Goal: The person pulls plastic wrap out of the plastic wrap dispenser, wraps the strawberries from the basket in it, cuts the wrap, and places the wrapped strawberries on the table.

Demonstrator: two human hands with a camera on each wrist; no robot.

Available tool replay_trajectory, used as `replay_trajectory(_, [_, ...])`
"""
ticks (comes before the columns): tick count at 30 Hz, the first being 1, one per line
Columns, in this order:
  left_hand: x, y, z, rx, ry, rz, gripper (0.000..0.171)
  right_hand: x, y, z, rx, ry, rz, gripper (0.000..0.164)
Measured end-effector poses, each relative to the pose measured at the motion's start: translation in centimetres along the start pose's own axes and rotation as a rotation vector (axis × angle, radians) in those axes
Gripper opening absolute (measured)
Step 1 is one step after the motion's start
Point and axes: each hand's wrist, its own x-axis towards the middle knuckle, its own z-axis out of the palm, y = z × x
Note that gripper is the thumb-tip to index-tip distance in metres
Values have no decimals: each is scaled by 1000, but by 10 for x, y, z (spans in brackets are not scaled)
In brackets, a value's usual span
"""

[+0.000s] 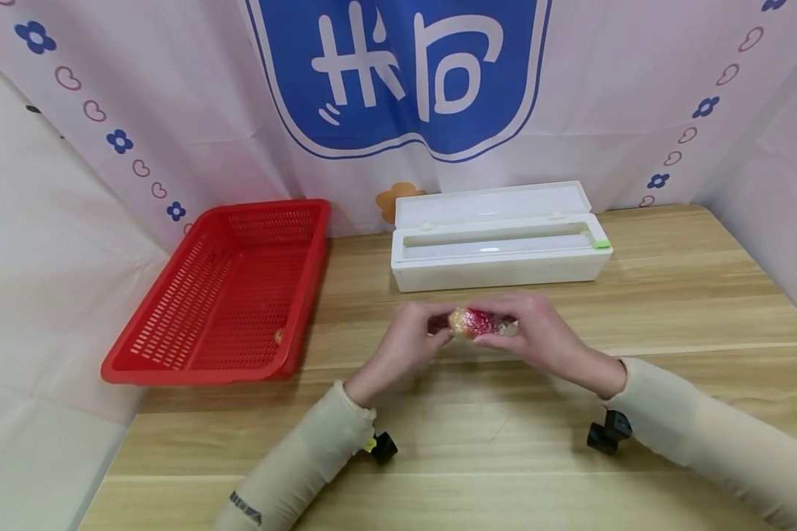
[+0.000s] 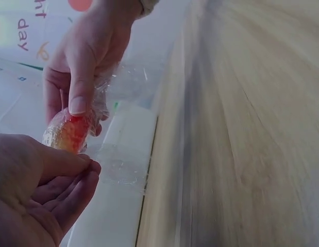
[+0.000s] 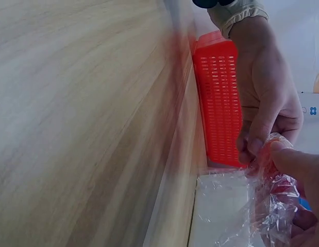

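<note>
Between my two hands, above the table, is a small roundish red and yellow thing (image 1: 473,323) wrapped in clear plastic film. My right hand (image 1: 534,332) holds it, thumb pressed on its red part in the left wrist view. My left hand (image 1: 406,341) pinches the film at the other end with thumb and fingertips. Crinkled film (image 3: 272,206) bunches below the right thumb in the right wrist view. A loose flap of film (image 2: 120,167) hangs off beside the left fingertips in the left wrist view.
Behind the hands stands a long white box (image 1: 498,274), its lid (image 1: 491,206) up and a pale roll lying inside. A red plastic basket (image 1: 292,324) sits at the left, with a small yellowish thing (image 1: 279,336) in it. A printed cloth (image 1: 206,110) hangs behind the wooden table (image 1: 491,472).
</note>
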Motion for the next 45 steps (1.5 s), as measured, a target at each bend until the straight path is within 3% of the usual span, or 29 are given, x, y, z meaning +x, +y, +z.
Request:
replay_trajectory(6, [0, 2, 1, -257, -58, -44, 46, 0, -3, 0, 10, 21, 46, 45])
replay_trajectory(10, [-1, 5, 1, -376, -86, -78, 55, 0, -5, 0, 14, 53, 76, 45])
replay_trajectory(14, [-1, 6, 1, -476, -87, -102, 51, 1, -6, 3, 50, 62, 96, 46])
replay_trajectory(22, [-1, 1, 2, -478, -35, -135, 38, 2, -3, 4, 177, -30, 109, 47])
replay_trajectory(28, [-1, -1, -2, -480, -20, -148, 41, 6, 11, -9, 164, 46, 212, 26])
replay_trajectory(31, [-1, 0, -4, -497, -31, -147, 42, 9, 21, -13, 189, 4, 259, 28])
replay_trajectory(33, [-2, 0, -5, -510, -42, -142, 42, 11, 27, -14, 264, -72, 279, 34])
replay_trajectory(36, [-2, 1, -5, -534, -55, -134, 43, 11, 32, -13, 468, -201, 308, 42])
replay_trajectory(39, [-2, 0, -5, -561, -72, -122, 43, 11, 34, -10, 626, -275, 359, 49])
replay_trajectory(45, [-3, -1, -6, -618, -114, -86, 41, 12, 33, -6, 649, -271, 344, 51])
